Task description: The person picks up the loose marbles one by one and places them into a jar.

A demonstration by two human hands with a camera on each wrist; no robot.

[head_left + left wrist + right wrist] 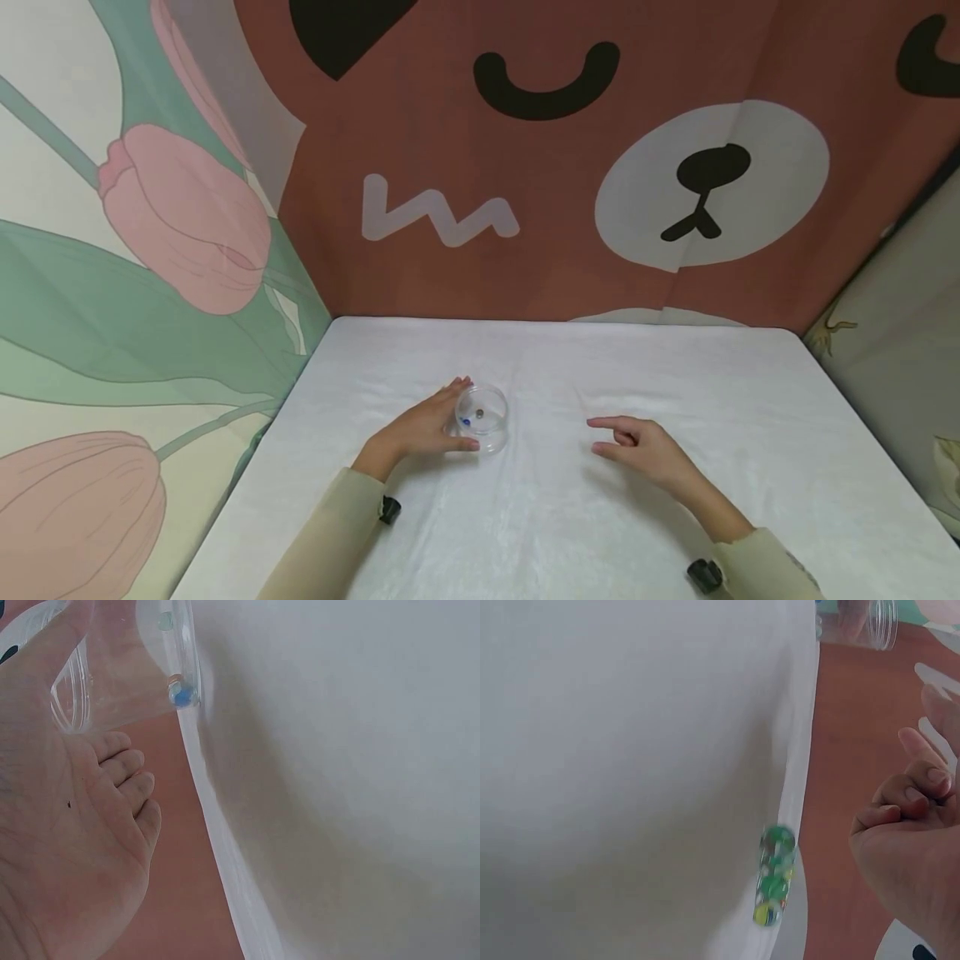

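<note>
My left hand (427,425) holds a clear round jar (491,437) on the white table, thumb in front and fingers along the far side. A blue marble (180,694) and a pale green one (166,621) lie at its bottom in the left wrist view. My right hand (645,450) hovers over the table to the right of the jar, index finger and thumb apart, other fingers curled, nothing between them. Near it in the right wrist view is a blurred, elongated glassy thing (774,877), green with some yellow, like marbles in a row. The head view hides it.
A white cloth (540,525) covers the table. Behind the table stands a brown printed curtain (540,275) with a bear face. A tulip-patterned curtain (187,217) borders the left side, and a pale cloth wall (907,350) the right.
</note>
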